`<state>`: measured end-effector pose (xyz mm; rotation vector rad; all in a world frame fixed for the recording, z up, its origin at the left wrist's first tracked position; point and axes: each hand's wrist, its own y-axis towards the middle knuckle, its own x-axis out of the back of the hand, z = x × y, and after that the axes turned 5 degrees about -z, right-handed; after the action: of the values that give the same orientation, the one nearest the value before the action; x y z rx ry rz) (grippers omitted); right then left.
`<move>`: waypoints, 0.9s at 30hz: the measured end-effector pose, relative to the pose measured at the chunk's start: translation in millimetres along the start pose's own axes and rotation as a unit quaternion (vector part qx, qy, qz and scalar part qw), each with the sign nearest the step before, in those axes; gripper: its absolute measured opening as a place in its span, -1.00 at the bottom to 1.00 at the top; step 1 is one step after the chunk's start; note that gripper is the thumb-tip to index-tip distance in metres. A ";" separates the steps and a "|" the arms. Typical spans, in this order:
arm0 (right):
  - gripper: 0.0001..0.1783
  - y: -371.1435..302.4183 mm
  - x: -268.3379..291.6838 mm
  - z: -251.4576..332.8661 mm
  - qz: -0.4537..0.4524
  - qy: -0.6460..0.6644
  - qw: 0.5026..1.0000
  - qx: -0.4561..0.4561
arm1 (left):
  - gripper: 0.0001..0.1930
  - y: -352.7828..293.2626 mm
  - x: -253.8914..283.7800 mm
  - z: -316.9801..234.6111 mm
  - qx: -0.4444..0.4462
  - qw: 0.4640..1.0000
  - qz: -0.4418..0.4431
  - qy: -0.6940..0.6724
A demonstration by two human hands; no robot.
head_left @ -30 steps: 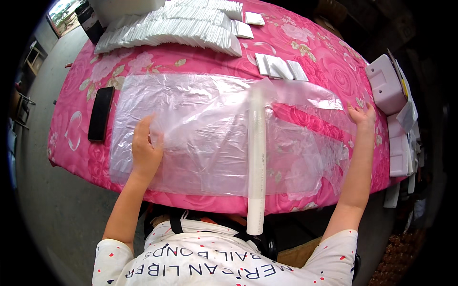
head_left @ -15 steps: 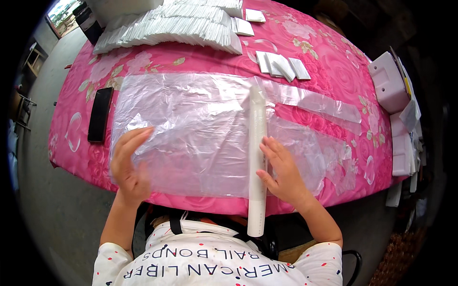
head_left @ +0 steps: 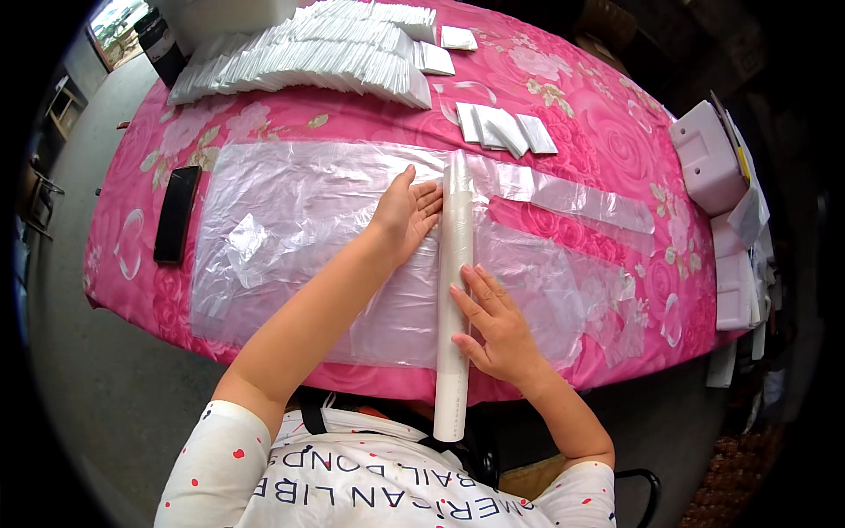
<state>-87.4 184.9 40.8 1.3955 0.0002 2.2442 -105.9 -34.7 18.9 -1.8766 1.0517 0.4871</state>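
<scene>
A long white tube lies across a sheet of clear plastic film spread on a table with a pink flowered cloth. My left hand lies flat on the film, fingertips touching the tube's far part from the left. My right hand rests flat on the film at the tube's right side, fingers against its middle. The tube's near end sticks out past the table edge toward my chest.
A black phone-like slab lies left of the film. Rows of folded white packets fill the far side, with a few more packets near the tube's far end. White boxes and papers stand at the right edge.
Both hands left the film's outer edges and came in to the tube. The left hand moved right to its far part; the right hand settled against its middle.
</scene>
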 end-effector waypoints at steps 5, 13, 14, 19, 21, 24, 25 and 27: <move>-0.35 8.2 -1.3 4.2 0.036 -0.025 0.999 0.023 | -0.44 -27.1 9.7 -9.2 -0.101 0.989 -0.040 0.104; -0.38 74.9 -76.0 70.8 0.037 -0.053 0.994 0.091 | -0.54 -121.7 106.1 -53.4 -0.354 0.901 -0.004 0.251; -0.43 84.0 -86.8 84.0 0.033 0.009 0.991 0.131 | -0.55 -139.1 120.2 -59.3 -0.377 0.890 -0.010 0.258; -0.64 114.7 -80.6 119.3 0.007 0.288 0.925 0.248 | -0.56 -219.1 193.1 -71.3 -0.419 0.857 -0.098 0.285; -0.68 115.4 -74.5 104.2 0.002 0.238 0.943 0.232 | -0.56 -250.5 218.0 -69.8 -0.419 0.846 -0.137 0.299; -0.64 114.7 -77.0 81.0 0.034 0.113 0.964 0.238 | -0.52 -275.3 243.6 -57.1 -0.399 0.847 -0.175 0.306; -0.62 115.8 -79.2 79.2 0.047 0.071 0.966 0.244 | -0.50 -281.1 250.1 -52.1 -0.390 0.847 -0.183 0.312; -0.49 122.8 -86.6 82.5 0.084 0.014 0.955 0.286 | -0.51 -289.1 253.1 -42.2 -0.375 0.846 -0.186 0.329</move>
<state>-37.2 21.0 38.1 1.6967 0.6066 2.5234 270.6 -122.5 17.3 -3.0160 0.9261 -0.0219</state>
